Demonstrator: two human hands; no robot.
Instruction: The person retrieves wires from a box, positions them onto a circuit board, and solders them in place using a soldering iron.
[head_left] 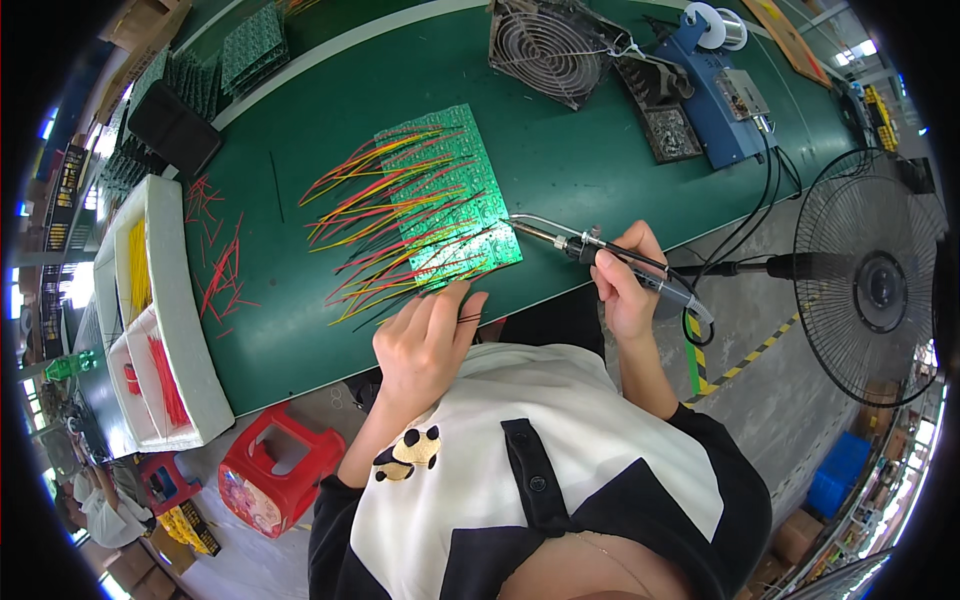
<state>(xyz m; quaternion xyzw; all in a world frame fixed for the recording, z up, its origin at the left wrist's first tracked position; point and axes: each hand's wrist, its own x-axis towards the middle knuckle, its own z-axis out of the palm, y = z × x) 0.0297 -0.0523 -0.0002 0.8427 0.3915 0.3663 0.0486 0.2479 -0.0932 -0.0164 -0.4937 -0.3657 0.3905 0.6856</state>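
Observation:
A green circuit board panel (478, 150) lies on the bench in front of me. Rows of red, yellow and black wires (345, 180) run from it, their loose ends fanning out to the left. My right hand (628, 290) grips a soldering iron (684, 296) with a thin metal feed tube along it; the iron's tip is at the panel's right edge, and I cannot tell whether it touches. Just below the panel's lower edge, my left hand (420, 340) has its fingers bent together. A thin wire (470, 318) shows between its thumb and fingers.
Left stands a white foam box (205, 350) of yellow and red wires, beside loose red wires (222, 275). A fan unit (548, 50) and blue soldering station (715, 110) stand at the back. A floor fan (880, 285) is right, a red stool (275, 470) lower left.

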